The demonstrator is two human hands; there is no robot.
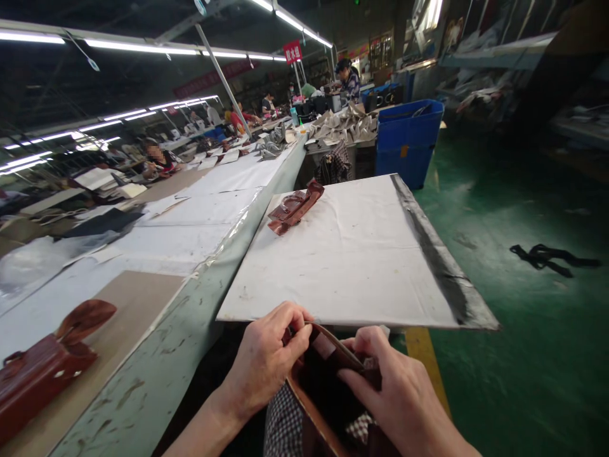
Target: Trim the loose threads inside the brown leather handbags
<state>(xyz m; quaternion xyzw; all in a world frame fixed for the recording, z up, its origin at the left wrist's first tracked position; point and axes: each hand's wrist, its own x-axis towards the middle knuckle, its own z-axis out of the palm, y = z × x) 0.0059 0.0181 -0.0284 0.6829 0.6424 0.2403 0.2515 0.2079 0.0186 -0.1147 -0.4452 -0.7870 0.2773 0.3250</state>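
Note:
A brown leather bag (328, 387) with a dark open interior rests in my lap at the bottom centre. My left hand (266, 358) pinches its top rim on the left, fingers curled closed. On the right side of the bag, my right hand (394, 393) grips the rim, fingers folded over the edge. Just beyond the hands lies a white-covered work board (352, 254). Some brown leather pieces (295, 208) lie on the board's far left corner.
A long conveyor table (157, 362) runs along the left, with a finished brown bag (47, 362) on it near me. Several people work farther down the line. A blue bin (409, 139) stands beyond the board. Black straps (547, 257) lie on the green floor at right.

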